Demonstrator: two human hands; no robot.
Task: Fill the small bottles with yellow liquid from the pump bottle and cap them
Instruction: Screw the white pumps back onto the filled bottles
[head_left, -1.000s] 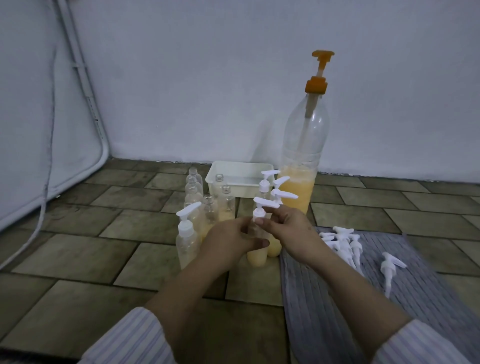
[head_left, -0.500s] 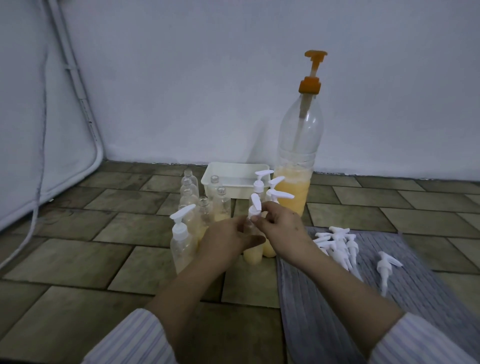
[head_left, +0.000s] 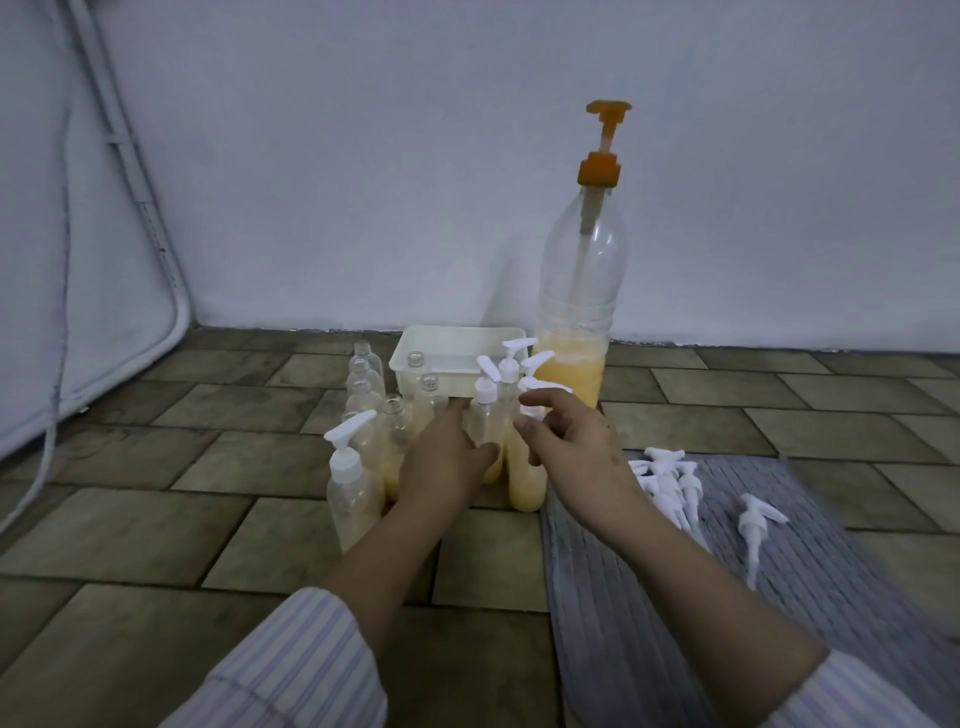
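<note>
Tiled floor ran up to a plain wall; a grey mat lay on the right.

The pump bottle stood upright near the wall, long axis vertical, its orange pump head on top with the spout facing roughly leftward. Yellow liquid filled only its lower part.

A white tray sat just left of it. In front of the tray I noted a cluster of uncapped small bottles, all upright.

The small bottle being worked stood vertical between both hands, its white pump cap on the neck, nozzle angled up and to the left.

Left hand gripped this bottle's body, fingers curled round it from the left. Right hand was just beside it on the right, fingers spread and loosely bent, holding nothing; I could not tell if the fingertips touched the cap.

One capped bottle stood apart at the left front. Loose pump caps lay in a heap on the mat, one lying separate.
</note>
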